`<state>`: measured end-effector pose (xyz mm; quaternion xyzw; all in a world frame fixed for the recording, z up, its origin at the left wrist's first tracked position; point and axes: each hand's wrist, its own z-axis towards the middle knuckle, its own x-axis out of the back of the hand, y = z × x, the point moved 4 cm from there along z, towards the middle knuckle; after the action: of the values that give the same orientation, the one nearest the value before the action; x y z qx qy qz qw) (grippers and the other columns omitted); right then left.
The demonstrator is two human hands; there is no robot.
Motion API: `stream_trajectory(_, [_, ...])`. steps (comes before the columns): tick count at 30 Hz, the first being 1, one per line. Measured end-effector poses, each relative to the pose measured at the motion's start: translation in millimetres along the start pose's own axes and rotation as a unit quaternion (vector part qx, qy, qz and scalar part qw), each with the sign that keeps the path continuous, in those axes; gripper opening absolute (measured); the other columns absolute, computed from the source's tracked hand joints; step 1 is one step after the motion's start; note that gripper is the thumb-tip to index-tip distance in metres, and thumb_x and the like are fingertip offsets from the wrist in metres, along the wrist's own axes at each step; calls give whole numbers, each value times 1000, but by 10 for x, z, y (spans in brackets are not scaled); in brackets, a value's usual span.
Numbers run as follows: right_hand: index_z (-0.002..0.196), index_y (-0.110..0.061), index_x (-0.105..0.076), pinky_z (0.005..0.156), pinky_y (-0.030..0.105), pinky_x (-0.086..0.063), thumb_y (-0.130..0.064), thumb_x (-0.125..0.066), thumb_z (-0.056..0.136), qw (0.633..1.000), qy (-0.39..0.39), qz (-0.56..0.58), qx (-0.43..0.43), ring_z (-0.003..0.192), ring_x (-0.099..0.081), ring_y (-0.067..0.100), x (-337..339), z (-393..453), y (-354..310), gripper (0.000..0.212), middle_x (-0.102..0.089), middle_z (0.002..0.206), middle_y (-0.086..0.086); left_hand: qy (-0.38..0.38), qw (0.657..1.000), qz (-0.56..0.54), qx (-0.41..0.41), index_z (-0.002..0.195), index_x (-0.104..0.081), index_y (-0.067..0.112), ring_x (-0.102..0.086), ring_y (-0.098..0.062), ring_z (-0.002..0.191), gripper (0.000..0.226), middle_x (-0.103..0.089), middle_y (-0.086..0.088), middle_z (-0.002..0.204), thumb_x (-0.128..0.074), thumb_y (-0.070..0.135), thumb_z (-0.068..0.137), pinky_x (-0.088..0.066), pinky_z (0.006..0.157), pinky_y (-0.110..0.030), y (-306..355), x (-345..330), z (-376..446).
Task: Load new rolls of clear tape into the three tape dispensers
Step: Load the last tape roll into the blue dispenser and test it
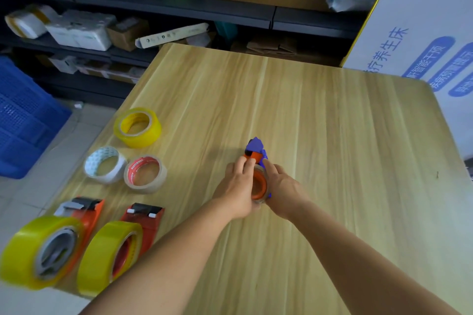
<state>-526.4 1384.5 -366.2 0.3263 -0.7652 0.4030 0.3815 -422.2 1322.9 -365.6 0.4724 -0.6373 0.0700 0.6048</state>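
A blue dispenser [256, 148] with an orange hub lies on the wooden table [332, 135] near its middle. A clear roll [259, 184] sits on that hub. My left hand [236, 186] grips the roll from the left, its fingertips on the orange part. My right hand [281, 185] grips the roll and dispenser from the right. Two orange dispensers, one at the far left [84, 212] and one beside it [144, 220], lie at the table's near left, each carrying a yellowish roll [38, 250] [107, 256].
Three loose rolls lie on the table's left side: a yellow one [138, 126], a white one [105, 164] and a clear one with a red core [145, 174]. A blue crate [23, 120] stands on the floor left. Dark shelves with boxes [179, 7] stand behind; a white carton [422, 33] right.
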Motion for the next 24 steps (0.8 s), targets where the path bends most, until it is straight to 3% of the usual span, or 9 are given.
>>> stream_trajectory(3, [147, -27, -13, 82, 37, -51, -11, -65, 81, 1000, 6, -26, -3, 102, -58, 26, 26, -1, -25, 86, -44, 131, 2, 3, 998, -62, -4, 135, -24, 26, -41, -19, 118, 91, -19, 4, 136, -80, 35, 63, -46, 88, -35, -70, 20, -5])
stream_trajectory(6, [144, -26, -18, 78, 36, -52, -4, -64, 79, 998, 8, -64, -14, 98, -57, 25, 50, 17, -68, 82, -46, 122, 3, -15, 987, -158, 26, 125, -21, 38, -51, -15, 101, 93, -21, 10, 124, -83, 43, 56, -42, 79, -25, -156, 18, -35])
stream_trajectory(9, [140, -24, -22, 72, 35, -52, -3, -65, 78, 996, 11, -83, -29, 94, -58, 25, 57, 41, -120, 78, -46, 114, 4, -15, 981, -193, 29, 122, -18, 42, -51, -15, 104, 96, -20, 14, 120, -85, 38, 54, -45, 84, -26, -215, 25, -54])
stream_trajectory(13, [139, -20, -22, 62, 32, -45, 0, -61, 80, 992, 31, -111, -51, 89, -59, 26, 82, 76, -177, 73, -41, 110, 6, 16, 995, -92, -25, 133, -14, 30, -42, -19, 115, 101, -13, 14, 126, -82, 25, 59, -47, 88, -35, -268, 81, -99])
stream_trajectory(15, [139, -19, -22, 61, 31, -42, 1, -58, 81, 991, 37, -118, -57, 88, -60, 26, 82, 83, -207, 72, -39, 109, 7, 29, 995, -91, -4, 137, -15, 29, -44, -20, 115, 101, -11, 10, 132, -81, 23, 61, -43, 82, -27, -342, 143, -92])
stream_trajectory(17, [141, -17, -20, 65, 31, -42, 0, -58, 80, 990, 45, -124, -57, 92, -58, 26, 78, 84, -241, 74, -39, 112, 9, 52, 993, -105, 34, 142, -17, 29, -45, -20, 118, 102, -13, 4, 137, -81, 23, 63, -34, 79, -19, -451, 237, -67])
stream_trajectory(21, [142, -9, -19, 86, 29, -38, -9, -60, 80, 979, 74, -187, -15, 110, -45, 25, 64, 106, -376, 74, -38, 126, 10, 40, 989, -117, 76, 147, -16, 27, -45, -16, 121, 109, -20, 2, 137, -83, 29, 61, -42, 93, -27, -674, 382, -50])
stream_trajectory(24, [142, -7, -19, 96, 30, -32, -13, -58, 80, 975, 71, -212, -10, 119, -38, 24, 60, 119, -439, 73, -31, 136, 10, 51, 975, -186, 113, 145, -19, 27, -43, -12, 115, 108, -22, 5, 128, -83, 29, 58, -38, 88, -20, -835, 441, -80])
